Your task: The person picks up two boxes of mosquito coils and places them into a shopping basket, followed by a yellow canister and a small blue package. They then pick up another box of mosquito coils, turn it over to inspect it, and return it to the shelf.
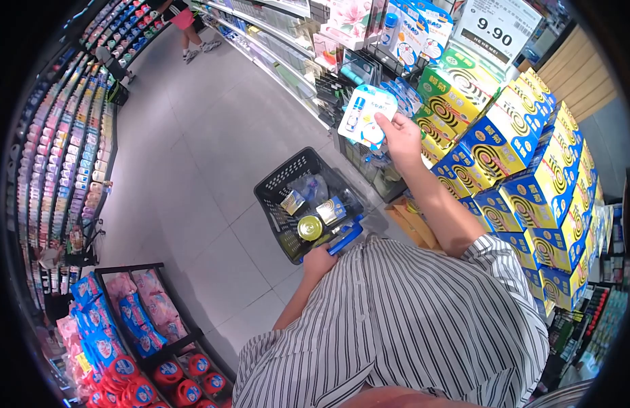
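Note:
My right hand pinches a white and blue carded pack by its right edge. A blue tube-shaped item and a cartoon figure show on the card. It is held up in front of a rack with similar blue and white packs. Down at my waist, my left hand is closed round the blue handle of a black shopping basket. Inside the basket lie a tub with a yellow-green lid, small boxes and a clear plastic bag.
Stacked yellow, blue and green boxes rise on my right, below a 9.90 price sign. Shelves of bottles line the left side. A stand with red and blue packages is at lower left. Two people are up the tiled aisle.

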The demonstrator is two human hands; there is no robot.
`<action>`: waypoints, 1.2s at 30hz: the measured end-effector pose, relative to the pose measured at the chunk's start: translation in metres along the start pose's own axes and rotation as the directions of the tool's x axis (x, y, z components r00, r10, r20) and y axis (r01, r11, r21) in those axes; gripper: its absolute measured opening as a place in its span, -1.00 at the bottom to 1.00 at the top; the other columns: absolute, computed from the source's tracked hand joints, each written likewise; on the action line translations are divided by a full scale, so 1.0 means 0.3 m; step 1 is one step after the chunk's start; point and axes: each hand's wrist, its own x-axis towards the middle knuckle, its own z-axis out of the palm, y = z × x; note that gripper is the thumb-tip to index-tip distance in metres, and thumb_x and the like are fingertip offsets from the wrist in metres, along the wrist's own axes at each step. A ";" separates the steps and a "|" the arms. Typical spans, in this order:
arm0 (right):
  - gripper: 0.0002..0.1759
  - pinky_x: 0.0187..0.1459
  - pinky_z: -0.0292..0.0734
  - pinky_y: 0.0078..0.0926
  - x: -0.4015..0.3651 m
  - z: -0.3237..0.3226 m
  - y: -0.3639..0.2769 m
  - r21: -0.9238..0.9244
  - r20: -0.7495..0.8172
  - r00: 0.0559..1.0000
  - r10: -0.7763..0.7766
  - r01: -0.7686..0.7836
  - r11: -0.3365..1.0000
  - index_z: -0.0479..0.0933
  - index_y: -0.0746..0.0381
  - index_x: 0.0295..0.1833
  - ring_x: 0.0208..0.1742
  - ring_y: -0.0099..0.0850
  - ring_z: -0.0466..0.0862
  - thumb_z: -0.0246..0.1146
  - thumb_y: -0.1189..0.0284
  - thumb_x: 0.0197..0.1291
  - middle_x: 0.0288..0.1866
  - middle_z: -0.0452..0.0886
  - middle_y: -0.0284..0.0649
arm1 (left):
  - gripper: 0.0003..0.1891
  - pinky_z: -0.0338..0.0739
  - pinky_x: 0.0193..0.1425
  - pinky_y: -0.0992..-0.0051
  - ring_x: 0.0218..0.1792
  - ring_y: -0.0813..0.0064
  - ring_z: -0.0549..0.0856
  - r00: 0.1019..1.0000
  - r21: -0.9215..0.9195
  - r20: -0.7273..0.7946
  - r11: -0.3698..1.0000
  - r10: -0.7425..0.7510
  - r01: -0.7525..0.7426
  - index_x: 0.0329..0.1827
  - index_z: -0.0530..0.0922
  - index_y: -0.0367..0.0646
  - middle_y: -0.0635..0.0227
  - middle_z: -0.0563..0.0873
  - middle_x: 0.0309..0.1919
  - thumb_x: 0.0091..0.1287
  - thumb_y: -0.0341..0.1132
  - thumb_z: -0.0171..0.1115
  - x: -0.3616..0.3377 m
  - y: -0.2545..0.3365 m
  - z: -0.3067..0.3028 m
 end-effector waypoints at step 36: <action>-0.81 -0.20 0.53 -0.66 0.046 0.036 -0.335 -0.386 0.002 0.783 -0.622 0.575 0.722 0.63 0.32 -0.16 -0.17 -0.61 0.56 0.33 0.42 0.19 0.04 0.42 -0.27 | -0.66 0.57 -0.08 0.19 -0.20 0.06 0.70 0.992 -0.050 0.120 0.998 0.043 -0.037 -0.15 0.68 -0.05 0.04 0.72 -0.27 0.07 -0.11 0.17 0.025 -0.032 -0.014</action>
